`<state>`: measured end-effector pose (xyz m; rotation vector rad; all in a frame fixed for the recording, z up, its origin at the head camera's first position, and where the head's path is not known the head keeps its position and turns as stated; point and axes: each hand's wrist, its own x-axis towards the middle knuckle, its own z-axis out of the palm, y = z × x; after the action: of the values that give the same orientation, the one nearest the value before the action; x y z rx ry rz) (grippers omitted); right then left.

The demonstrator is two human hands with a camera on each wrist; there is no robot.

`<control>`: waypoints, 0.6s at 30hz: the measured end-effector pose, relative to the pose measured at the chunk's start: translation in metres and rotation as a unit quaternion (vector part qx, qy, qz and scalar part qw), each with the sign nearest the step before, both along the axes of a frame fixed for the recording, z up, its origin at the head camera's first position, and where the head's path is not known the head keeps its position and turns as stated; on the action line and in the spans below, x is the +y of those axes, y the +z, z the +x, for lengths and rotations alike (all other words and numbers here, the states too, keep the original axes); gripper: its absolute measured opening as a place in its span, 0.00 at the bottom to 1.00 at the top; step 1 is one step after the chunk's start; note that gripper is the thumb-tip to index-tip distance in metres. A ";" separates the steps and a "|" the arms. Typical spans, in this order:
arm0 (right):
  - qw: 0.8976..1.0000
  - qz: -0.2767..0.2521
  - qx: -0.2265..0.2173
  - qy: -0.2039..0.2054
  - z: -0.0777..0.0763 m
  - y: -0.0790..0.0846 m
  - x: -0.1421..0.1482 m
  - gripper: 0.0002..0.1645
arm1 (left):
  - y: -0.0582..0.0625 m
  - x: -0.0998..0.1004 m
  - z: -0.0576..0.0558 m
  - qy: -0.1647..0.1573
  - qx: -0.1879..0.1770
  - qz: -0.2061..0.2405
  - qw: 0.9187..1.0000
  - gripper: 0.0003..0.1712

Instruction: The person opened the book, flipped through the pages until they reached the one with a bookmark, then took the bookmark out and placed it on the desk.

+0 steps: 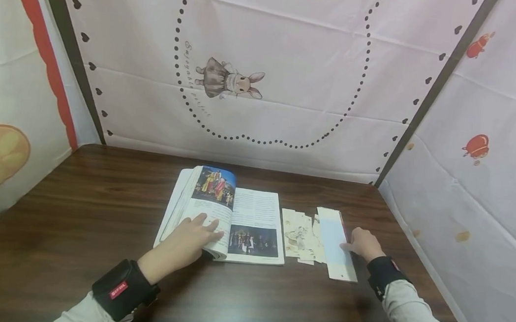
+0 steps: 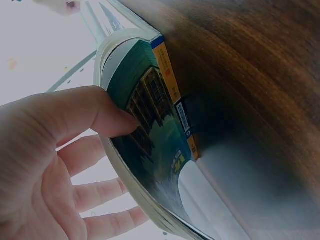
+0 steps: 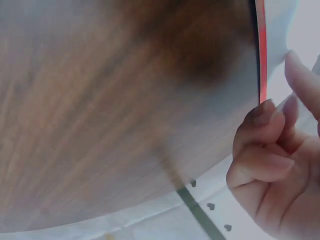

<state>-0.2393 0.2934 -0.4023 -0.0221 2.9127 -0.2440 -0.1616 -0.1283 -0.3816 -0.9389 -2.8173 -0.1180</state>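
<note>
An open book (image 1: pixel 255 207) with printed text and color photos lies on the dark wooden table. My left hand (image 1: pixel 193 238) grips its thick left-hand pages, fingers over the page side. In the left wrist view the thumb (image 2: pixel 117 120) presses the green-blue cover (image 2: pixel 145 120) from the other side, and the pages bow upward. At the right, a long narrow white box (image 1: pixel 334 244) with a red side edge (image 3: pixel 262 55) lies partly over illustrated cards (image 1: pixel 300 232). My right hand (image 1: pixel 365 242) pinches its right side, thumb on the white face and curled fingers against the red edge.
The cream illustrated cards sit loosely overlapped between book and box. Behind the wooden table (image 1: pixel 82 209) hangs a pale cloth (image 1: pixel 289 84) with a rabbit print. More printed cloth (image 1: pixel 481 204) stands along the right side, close to my right arm.
</note>
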 end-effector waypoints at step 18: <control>0.922 0.046 0.049 0.382 0.029 0.003 -0.168 0.49 | -0.004 0.002 0.004 0.030 -0.026 -0.004 0.999 0.29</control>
<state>-0.2100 0.1255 -0.3990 -1.1482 2.7426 0.0336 -0.1575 -0.1259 -0.3857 -0.8635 -2.8929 -0.1269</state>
